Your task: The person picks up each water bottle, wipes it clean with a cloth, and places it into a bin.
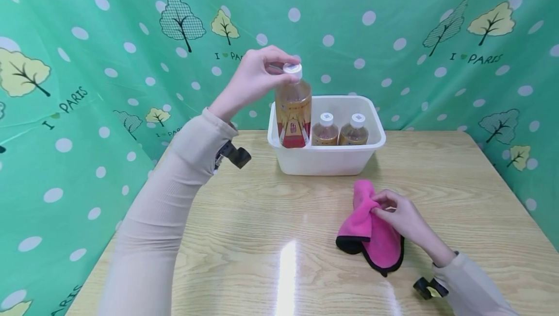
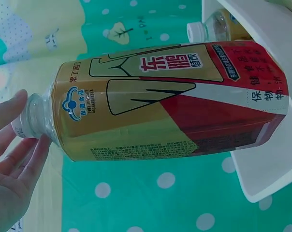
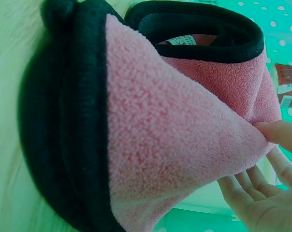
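Observation:
My left hand (image 1: 264, 74) grips a drink bottle (image 1: 294, 112) by its white cap, holding it upright at the left end of a white plastic bin (image 1: 327, 160). The left wrist view shows the bottle's gold and red label (image 2: 170, 99) with Chinese lettering, and fingers around the cap and neck. On the right, my right hand (image 1: 399, 213) pinches a pink cloth (image 1: 384, 238) with black edging, bunched up above the wooden table. In the right wrist view the fuzzy pink cloth (image 3: 170, 130) hangs in folds from thumb and fingertips.
Two more capped bottles, one in the middle (image 1: 325, 131) and one to its right (image 1: 354, 131), stand inside the bin. The wooden table (image 1: 236, 228) runs back to a green polka-dot curtain (image 1: 349, 24) behind and at both sides.

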`<state>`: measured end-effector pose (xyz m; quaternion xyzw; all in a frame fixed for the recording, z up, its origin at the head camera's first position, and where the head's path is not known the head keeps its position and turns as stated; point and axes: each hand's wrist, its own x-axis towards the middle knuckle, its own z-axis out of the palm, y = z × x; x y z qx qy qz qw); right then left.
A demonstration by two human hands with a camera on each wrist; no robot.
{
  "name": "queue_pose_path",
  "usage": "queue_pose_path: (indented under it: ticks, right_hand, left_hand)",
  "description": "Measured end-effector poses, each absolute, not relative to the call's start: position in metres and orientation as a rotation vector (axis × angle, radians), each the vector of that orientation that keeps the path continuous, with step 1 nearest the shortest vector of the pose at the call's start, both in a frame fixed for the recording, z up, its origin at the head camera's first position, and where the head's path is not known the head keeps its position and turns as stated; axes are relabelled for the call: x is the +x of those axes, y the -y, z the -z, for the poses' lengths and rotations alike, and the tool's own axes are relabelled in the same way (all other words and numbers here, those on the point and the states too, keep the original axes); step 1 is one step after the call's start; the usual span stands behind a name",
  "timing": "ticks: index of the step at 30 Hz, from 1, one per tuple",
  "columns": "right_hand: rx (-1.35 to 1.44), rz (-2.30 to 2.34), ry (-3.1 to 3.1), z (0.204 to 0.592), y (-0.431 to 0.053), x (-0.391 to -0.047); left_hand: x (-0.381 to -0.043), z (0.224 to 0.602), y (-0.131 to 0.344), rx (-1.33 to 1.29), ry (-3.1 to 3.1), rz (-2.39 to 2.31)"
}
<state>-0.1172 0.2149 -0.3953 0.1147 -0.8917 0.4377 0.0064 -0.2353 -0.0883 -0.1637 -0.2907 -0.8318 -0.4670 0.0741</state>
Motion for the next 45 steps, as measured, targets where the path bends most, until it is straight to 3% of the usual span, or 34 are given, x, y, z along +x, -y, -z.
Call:
queue_pose_path:
  ticks: [8,19,45]
  right_hand:
    - [0.362,-1.371,2.760,0.397,-0.215,-0.117]
    - [0.347,-1.356,2.756,0.399,-0.216,-0.116]
    - [0.358,-1.341,2.738,0.403,-0.213,-0.118]
  left_hand:
    - [-0.234,0.160,0.085,-0.808,2.555,1.383]
    - [-0.276,0.195,0.089,-0.730,2.584,1.401]
    - [-0.297,0.251,0.081,-0.666,2.680,1.418]
